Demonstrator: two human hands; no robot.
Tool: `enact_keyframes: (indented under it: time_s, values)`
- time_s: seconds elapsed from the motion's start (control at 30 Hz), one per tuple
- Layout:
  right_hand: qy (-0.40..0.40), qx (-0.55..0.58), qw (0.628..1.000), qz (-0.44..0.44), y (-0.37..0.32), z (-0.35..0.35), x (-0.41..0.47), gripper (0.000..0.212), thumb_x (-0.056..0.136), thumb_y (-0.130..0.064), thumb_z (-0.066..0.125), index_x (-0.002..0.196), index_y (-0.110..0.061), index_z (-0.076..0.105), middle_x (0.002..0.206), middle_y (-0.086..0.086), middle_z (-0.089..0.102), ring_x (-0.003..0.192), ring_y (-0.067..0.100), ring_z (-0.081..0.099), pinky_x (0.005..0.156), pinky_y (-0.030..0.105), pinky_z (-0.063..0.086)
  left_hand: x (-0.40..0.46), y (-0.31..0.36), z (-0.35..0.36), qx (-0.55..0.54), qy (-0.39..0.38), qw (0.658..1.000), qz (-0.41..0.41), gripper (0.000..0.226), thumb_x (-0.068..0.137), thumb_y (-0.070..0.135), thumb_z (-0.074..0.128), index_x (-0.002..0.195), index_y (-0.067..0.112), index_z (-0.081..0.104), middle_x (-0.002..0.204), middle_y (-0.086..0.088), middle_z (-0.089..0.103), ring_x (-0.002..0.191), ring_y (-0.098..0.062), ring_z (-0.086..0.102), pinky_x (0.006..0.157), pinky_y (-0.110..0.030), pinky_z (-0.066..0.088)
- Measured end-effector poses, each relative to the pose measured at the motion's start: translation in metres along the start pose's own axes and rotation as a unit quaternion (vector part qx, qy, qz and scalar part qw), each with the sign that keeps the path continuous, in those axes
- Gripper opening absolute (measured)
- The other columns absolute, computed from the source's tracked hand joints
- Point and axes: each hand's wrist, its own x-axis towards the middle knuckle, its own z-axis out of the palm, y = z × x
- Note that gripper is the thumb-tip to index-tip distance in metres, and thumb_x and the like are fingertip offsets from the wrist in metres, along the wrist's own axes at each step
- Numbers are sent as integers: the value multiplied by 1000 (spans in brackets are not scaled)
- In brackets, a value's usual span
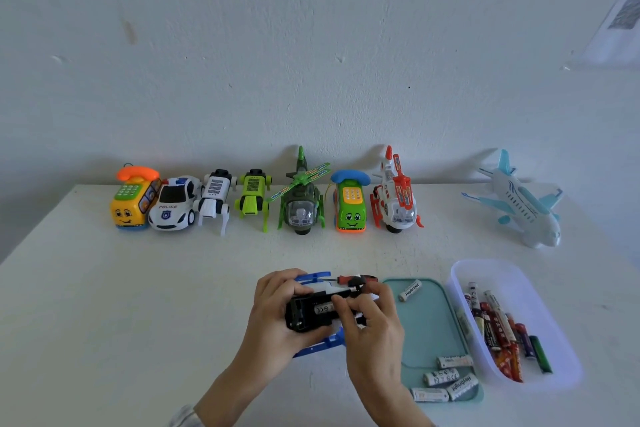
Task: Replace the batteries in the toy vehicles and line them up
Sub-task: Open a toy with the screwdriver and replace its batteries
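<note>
toy plane (313, 314), blue-winged, is held upside down near the table's (104, 305) front edge, black battery bay open. it is gripped by the left hand (273, 315); a white battery (323, 308) in the bay is pinched by right hand (370, 322) fingertips.

left hand (277, 308) curled in a grip, right hand (372, 326) fingers (341, 303) pinching

Glossy plastic toys (301, 198) stand on a matt white table (138, 288); the teal tray (426, 322) looks smooth.
</note>
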Motion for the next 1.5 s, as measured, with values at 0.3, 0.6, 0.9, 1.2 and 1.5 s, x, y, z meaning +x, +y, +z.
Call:
enact_keyframes:
  time_s: [0.3,0.6,0.9,1.2,1.5]
  values:
    - [-85,-155,974,-145,-4,-10,1,23,89,-25,50,69,-16,58,110,15,58,63,24,56,44,19,28,5,-2,-4,-12,-15,1000,0,52,61,72,68,98,37,57,121,24,50,117,-6,44,95,-18,39]
    - [-145,-162,973,-77,-12,-15,0,24,85,-33,49,65,-22,55,109,6,52,62,20,55,45,20,26,6,-4,-2,1,-20,1000,6,48,59,58,76,97,33,59,117,21,53,116,-13,47,94,-17,40]
    - [-139,9,980,141,36,-54,61,14,93,-20,57,91,-30,67,102,0,61,75,11,56,67,22,43,13,-3,-5,-14,-29,997,-68,56,45,60,79,92,41,56,120,30,49,117,1,41,93,-14,33]
    - [-242,-197,931,190,73,-44,59,30,90,-26,60,117,-13,53,113,2,49,83,15,46,67,24,38,14,-4,-5,-15,-34,996,-78,56,45,61,79,91,40,57,116,25,53,117,3,40,92,-18,33]
    - [-143,51,949,278,65,-68,61,14,81,1,67,88,-10,69,73,2,69,61,14,60,56,23,48,14,-2,-5,-16,-27,997,-72,61,43,78,72,92,45,55,115,29,52,116,5,39,92,-17,32]
